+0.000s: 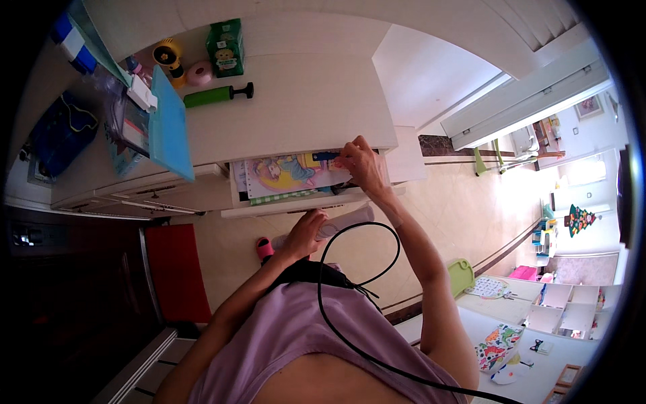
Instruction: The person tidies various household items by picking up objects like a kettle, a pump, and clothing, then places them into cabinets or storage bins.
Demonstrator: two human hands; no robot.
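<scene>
The right hand (360,163) reaches out on a nearly straight arm into the open drawer (296,202) of the white desk (289,108), its grip pinched on a small blue object (324,156) above colourful papers (286,174). The left hand (306,232), arm bent, has its grip wrapped around a white hair dryer (340,222) just below the drawer.

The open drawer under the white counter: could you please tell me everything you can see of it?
The open drawer is white, pulled out from under the white counter. Colourful illustrated paper sheets lie flat inside, over a green checked one. The right hand reaches into its far right corner, fingers on a small blue thing. The left hand is at its front edge.
</scene>
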